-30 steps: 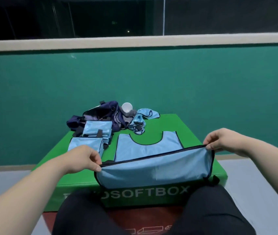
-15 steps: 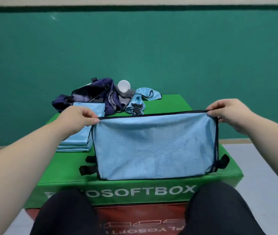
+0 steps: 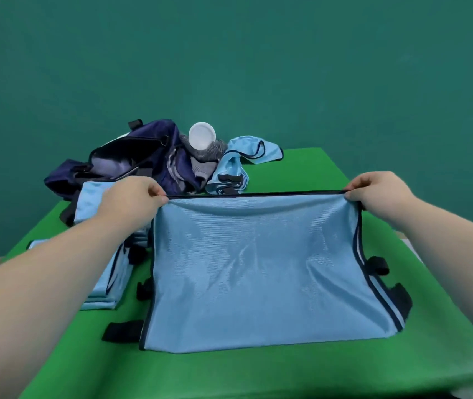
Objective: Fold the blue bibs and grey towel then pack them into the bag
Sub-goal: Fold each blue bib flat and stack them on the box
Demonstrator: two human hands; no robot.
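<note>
A light blue bib (image 3: 258,269) with dark trim lies folded over on the green soft box (image 3: 258,372). My left hand (image 3: 131,197) pinches its far left corner and my right hand (image 3: 376,191) pinches its far right corner. Under my left forearm sits a stack of folded blue bibs (image 3: 105,292). The navy bag (image 3: 131,162) lies open at the back left. Beside the bag lie the grey towel (image 3: 206,156) and a crumpled blue bib (image 3: 238,168).
A white round cap (image 3: 202,136) sticks up above the grey towel. Black straps (image 3: 120,331) poke out from the bib's left and right sides. A teal wall (image 3: 258,67) stands behind the box.
Both hands carried the bib's near edge away from me and over, laying it folded in half on the box. The camera tilted down and closer.
</note>
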